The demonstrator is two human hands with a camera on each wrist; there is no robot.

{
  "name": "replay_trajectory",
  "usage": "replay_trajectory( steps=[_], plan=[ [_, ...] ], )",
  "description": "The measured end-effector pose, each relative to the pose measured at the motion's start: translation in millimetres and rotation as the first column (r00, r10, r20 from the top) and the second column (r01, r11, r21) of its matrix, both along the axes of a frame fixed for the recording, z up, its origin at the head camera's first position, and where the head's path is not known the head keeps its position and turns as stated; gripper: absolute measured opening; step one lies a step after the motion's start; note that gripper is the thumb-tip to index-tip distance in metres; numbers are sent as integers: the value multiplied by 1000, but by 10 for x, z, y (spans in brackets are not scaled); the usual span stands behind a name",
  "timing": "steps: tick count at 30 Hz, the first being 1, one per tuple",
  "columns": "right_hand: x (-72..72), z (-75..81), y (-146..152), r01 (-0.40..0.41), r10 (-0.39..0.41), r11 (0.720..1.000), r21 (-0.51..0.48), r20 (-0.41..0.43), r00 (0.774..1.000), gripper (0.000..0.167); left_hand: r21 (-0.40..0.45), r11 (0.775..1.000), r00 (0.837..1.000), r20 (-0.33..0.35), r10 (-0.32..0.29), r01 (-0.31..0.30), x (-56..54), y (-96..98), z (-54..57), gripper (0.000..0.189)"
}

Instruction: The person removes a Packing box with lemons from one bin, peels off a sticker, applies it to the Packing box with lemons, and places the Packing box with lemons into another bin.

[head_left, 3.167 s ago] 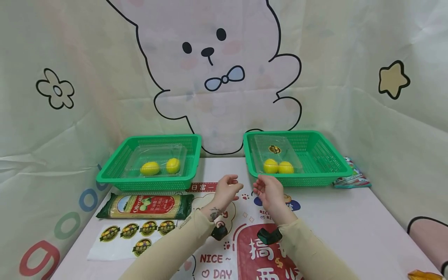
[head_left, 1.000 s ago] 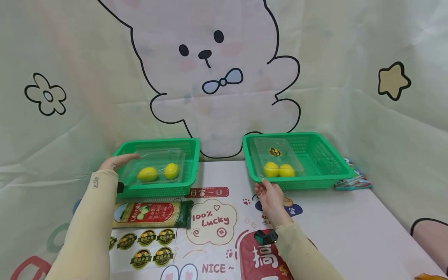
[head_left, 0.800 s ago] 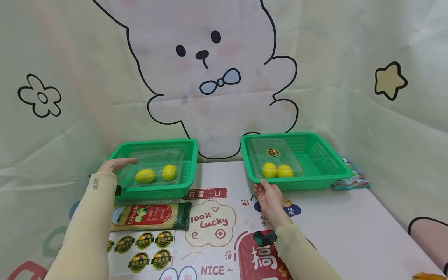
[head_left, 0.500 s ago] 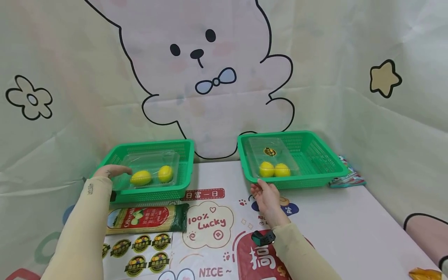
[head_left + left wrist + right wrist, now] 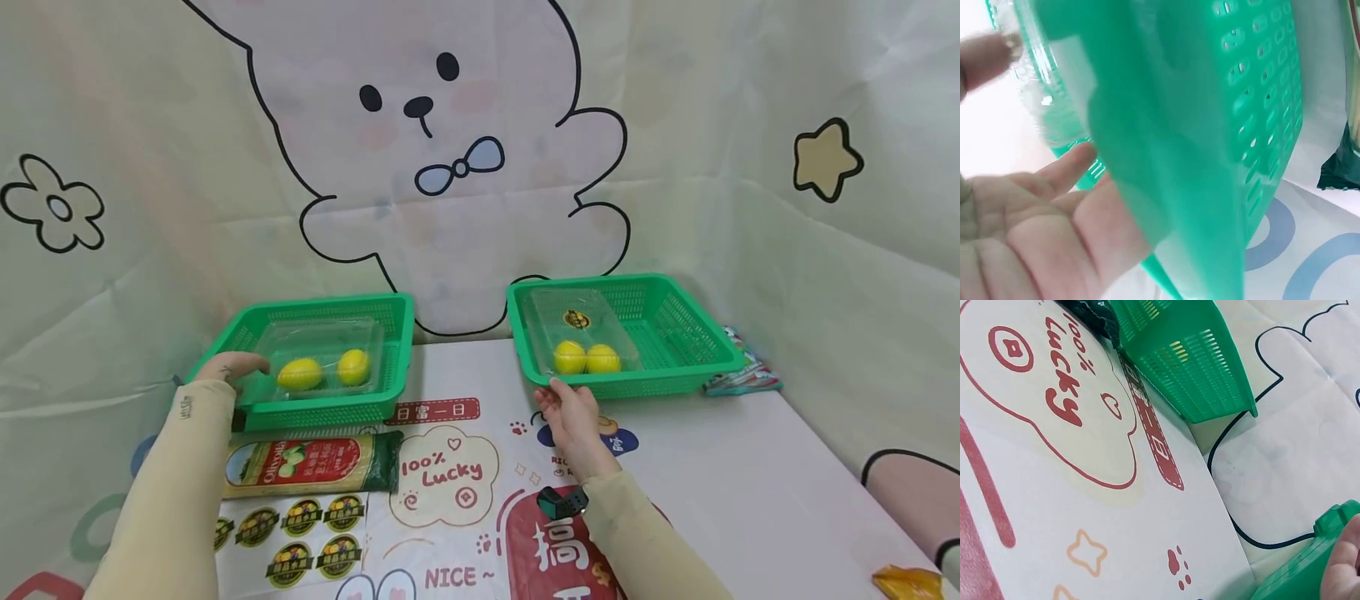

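My left hand (image 5: 234,365) reaches over the left end of the left green basket (image 5: 322,414); in the left wrist view its fingers (image 5: 1069,164) lie against the basket's rim, thumb held apart from them. Beside the fingertips is a clear plastic box (image 5: 322,331) with two lemons, one a yellow lemon (image 5: 300,374), inside the basket. My right hand (image 5: 576,421) is at the front rim of the right green basket (image 5: 675,379), thumb tip at the rim, fingers loosely curled below it. That basket holds a second clear box (image 5: 600,312) with two lemons (image 5: 570,357) and a round sticker.
In front of the left basket lies a pasta packet (image 5: 315,464). Nearer is a sheet of round stickers (image 5: 292,546). A colourful packet (image 5: 742,375) is beside the right basket, and an orange wrapper (image 5: 907,582) lies at the front right.
My left hand has moved from the middle of the table to the left basket's left end, lately lowering there. The right hand stays by its basket's front rim. The head view has shifted slightly.
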State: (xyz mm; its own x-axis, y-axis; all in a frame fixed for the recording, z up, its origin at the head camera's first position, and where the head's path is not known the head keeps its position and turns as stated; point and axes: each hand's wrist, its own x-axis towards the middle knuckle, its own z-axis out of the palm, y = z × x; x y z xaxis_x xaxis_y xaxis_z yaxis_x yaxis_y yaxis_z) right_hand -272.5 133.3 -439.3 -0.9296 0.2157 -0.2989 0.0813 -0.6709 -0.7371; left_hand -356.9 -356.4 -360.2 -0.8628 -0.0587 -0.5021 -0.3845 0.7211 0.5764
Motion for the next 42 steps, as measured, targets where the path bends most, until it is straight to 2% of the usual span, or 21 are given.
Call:
replay_trajectory(
  steps=[3, 6, 9, 10, 13, 15, 21, 26, 28, 32, 36, 39, 42],
  plan=[
    [-8, 16, -11, 11, -11, 1000, -12, -12, 1000, 31, 72, 990, 990, -50, 128, -124, 32, -21, 1, 68],
    [-15, 28, -17, 15, -15, 1000, -25, -10, 1000, 44, 185, 961, 970, -92, 225, -205, 65, -12, 19, 57],
    [-21, 36, -16, 16, -16, 999, -33, -6, 1000, 48, 271, 939, 961, -118, 251, -212, 104, 24, 60, 58],
    [-23, 40, -15, 14, -14, 999, -34, -8, 1000, 48, 300, 930, 960, -118, 255, -210, 124, 39, 81, 64],
    [-23, 52, -15, 14, -15, 999, -47, -4, 1000, 45, 347, 910, 952, -120, 283, -226, 181, 82, 121, 76],
    [-23, 59, -17, 12, -12, 998, -54, -6, 1000, 43, 370, 895, 940, -130, 315, -249, 212, 99, 125, 81],
    [-31, 63, -20, 7, -8, 997, -82, -9, 1000, 44, 407, 860, 887, -204, 415, -308, 278, 136, 136, 83],
    [-34, 58, -8, -2, 1, 996, -87, -3, 1000, 52, 451, 812, 830, -232, 507, -370, 286, 170, 228, 68],
    [-39, 62, -7, -2, 2, 996, -85, -4, 1000, 51, 474, 790, 817, -221, 533, -388, 289, 192, 285, 66],
    [-41, 66, -2, 5, -5, 997, -78, -2, 1000, 51, 537, 752, 814, -190, 549, -382, 350, 296, 426, 75],
    [-28, 55, 7, 11, -10, 997, -75, 8, 1000, 55, 583, 731, 817, -187, 546, -355, 438, 471, 554, 77],
    [-16, 51, 10, 12, -12, 996, -83, 10, 1000, 55, 607, 725, 827, -188, 529, -326, 505, 587, 622, 79],
    [-9, 46, 7, 12, -11, 996, -83, 11, 1000, 55, 626, 723, 846, -182, 502, -294, 579, 693, 663, 77]
  ],
)
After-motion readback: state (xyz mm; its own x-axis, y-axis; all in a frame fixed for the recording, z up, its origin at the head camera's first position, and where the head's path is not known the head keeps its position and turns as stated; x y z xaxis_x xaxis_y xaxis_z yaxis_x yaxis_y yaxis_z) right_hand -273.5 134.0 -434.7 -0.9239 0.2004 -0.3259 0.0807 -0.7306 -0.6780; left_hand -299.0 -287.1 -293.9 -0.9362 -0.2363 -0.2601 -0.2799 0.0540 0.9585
